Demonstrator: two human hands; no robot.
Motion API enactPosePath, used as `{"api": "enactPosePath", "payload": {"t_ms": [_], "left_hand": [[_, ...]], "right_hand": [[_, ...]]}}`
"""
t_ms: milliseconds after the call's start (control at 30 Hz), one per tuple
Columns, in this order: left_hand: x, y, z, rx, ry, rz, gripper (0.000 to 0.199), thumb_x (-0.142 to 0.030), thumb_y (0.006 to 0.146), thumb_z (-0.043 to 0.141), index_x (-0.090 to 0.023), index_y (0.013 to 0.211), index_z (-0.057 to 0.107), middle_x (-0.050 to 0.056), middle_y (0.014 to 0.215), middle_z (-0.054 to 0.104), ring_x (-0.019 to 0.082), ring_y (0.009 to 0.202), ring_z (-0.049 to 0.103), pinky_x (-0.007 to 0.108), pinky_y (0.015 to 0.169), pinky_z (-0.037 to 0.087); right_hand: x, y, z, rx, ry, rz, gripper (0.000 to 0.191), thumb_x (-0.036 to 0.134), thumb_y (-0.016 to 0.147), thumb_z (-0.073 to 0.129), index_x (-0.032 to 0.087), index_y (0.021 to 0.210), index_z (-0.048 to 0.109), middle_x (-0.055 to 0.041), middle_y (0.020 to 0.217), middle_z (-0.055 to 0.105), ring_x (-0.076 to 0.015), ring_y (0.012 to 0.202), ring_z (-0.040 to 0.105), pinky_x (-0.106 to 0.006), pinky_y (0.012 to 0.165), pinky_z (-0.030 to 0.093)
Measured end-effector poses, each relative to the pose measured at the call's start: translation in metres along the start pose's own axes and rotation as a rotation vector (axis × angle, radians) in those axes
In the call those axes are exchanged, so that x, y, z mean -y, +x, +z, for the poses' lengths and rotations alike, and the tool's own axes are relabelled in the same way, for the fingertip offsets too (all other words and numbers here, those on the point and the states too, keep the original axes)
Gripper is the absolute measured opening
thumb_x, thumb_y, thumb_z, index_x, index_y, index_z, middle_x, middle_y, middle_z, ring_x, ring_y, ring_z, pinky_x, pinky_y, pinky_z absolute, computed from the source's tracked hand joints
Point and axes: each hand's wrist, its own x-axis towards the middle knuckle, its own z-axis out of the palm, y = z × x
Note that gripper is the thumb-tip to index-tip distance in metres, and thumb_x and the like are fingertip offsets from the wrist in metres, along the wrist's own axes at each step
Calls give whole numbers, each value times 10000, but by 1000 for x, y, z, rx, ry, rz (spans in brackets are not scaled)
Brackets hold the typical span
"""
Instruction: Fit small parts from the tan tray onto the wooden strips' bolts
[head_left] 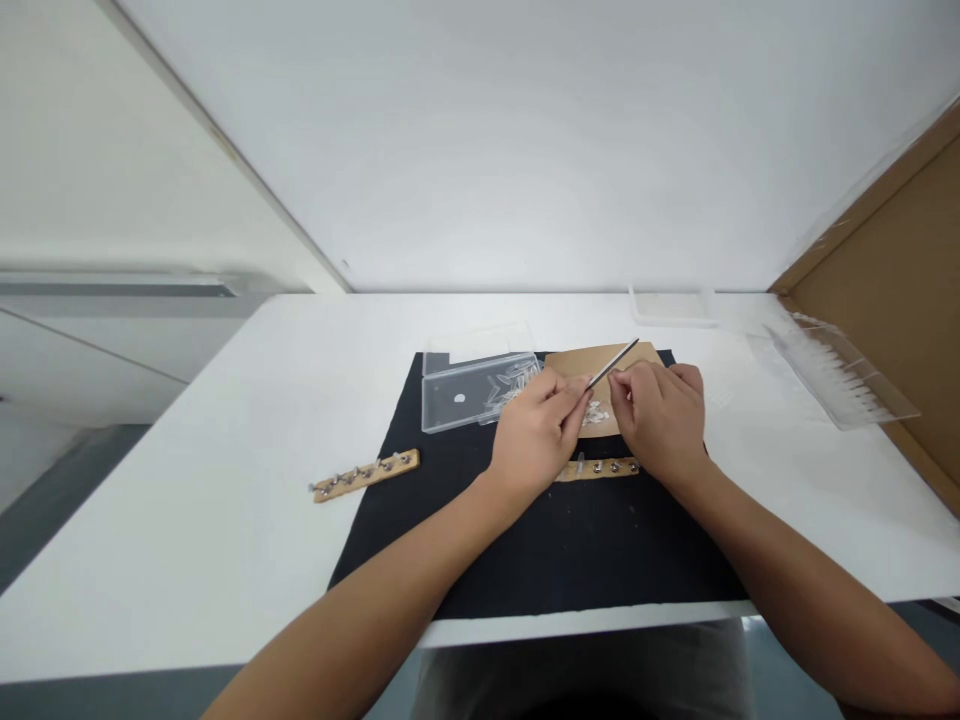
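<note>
My left hand (541, 422) is closed on a thin dark and white stick (615, 362), which slants up to the right. Close beside it, my right hand (658, 415) has its fingers pinched together; whatever they hold is too small to make out. Under the hands lies a brown sheet (600, 358) with small clear pieces (596, 412) on it. Nearer me is a wooden strip (615, 469) with metal clips, partly hidden by my hands. A second wooden strip with clips (366, 474) lies to the left, across the edge of the black mat (555, 560).
An open clear plastic box (450, 402) with many clear nail-shaped pieces (516, 382) stands left of my hands. At the back is a shallow clear tray (673, 308). On the right, a clear case (844, 375) with pieces in rows lies near a cardboard box (892, 250).
</note>
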Motion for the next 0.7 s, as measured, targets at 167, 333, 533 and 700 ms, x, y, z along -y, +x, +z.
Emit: {"api": "enactPosePath", "payload": {"t_ms": [167, 333, 533, 700], "left_hand": [[1, -3, 0, 28, 54, -23, 247, -261, 1083, 587, -140, 1047, 800, 26, 761, 608, 135, 687, 577, 245, 616, 441], [-1, -5, 2, 24, 45, -40, 241, -263, 1084, 584, -149, 1089, 796, 36, 788, 628, 135, 697, 593, 240, 627, 454], [-5, -4, 1, 55, -26, -26, 237, -231, 1081, 558, -137, 1156, 762, 47, 829, 622, 151, 733, 595, 257, 663, 487], [-3, -3, 1, 83, -32, -18, 221, -194, 1073, 538, -128, 1107, 746, 45, 828, 586, 163, 745, 581, 267, 675, 487]], "right_hand": [[-5, -2, 5, 82, 124, 22, 257, 262, 1107, 502, 226, 852, 502, 10, 741, 658, -165, 638, 513, -349, 813, 357], [-3, -4, 5, 136, 118, 31, 298, 282, 1103, 475, 235, 809, 470, 8, 689, 623, -171, 603, 474, -364, 784, 334], [-7, -1, 5, 100, 118, 148, 262, 260, 1079, 491, 239, 817, 477, 10, 666, 601, -179, 603, 485, -366, 758, 311], [-8, 0, 7, 163, 107, 54, 287, 268, 1084, 468, 233, 799, 481, 1, 680, 619, -175, 604, 485, -371, 762, 315]]}}
